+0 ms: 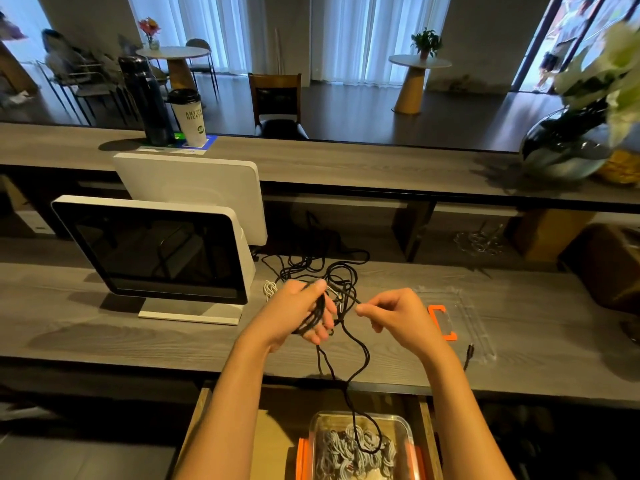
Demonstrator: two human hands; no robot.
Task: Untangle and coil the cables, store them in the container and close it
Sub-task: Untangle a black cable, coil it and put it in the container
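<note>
Head view: our left hand (304, 315) clutched black cable (360, 358) loops as an anchor; right hand (398, 315) pinched a strand, probably teasing it free above the desk's (104, 327) near edge.

Daylight comes through the sheer curtains (349, 32) at the top of the frame, pale blue and nearly blown out. The foreground is dim and warmer. Soft shadows fall toward the viewer beneath the monitor (152, 251) and vase (564, 147). Wide-angle bending curves the counter (381, 168) edges (strongest at the sides). The flowers (609, 64) at upper right are blurred.
</note>
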